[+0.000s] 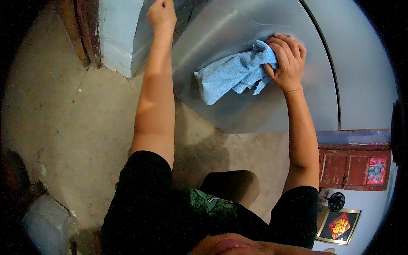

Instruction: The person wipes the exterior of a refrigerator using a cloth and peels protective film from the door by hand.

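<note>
A light blue cloth (236,72) is bunched under my right hand (287,59), whose fingers are curled round its upper end. Cloth and hand rest against a smooth, shiny grey panel (255,114); the cloth's loose part hangs to the left. At the top edge of the view, my left hand (162,16) is closed, left of the panel's upper part. What it holds, if anything, is hidden.
A dark curved seam (329,59) crosses the grey surface at right. A pale pillar (117,38) and brown wooden post (88,34) stand upper left above the concrete floor (97,114). Lower right are a red door (335,168), a black fan (336,202) and a framed picture (339,226).
</note>
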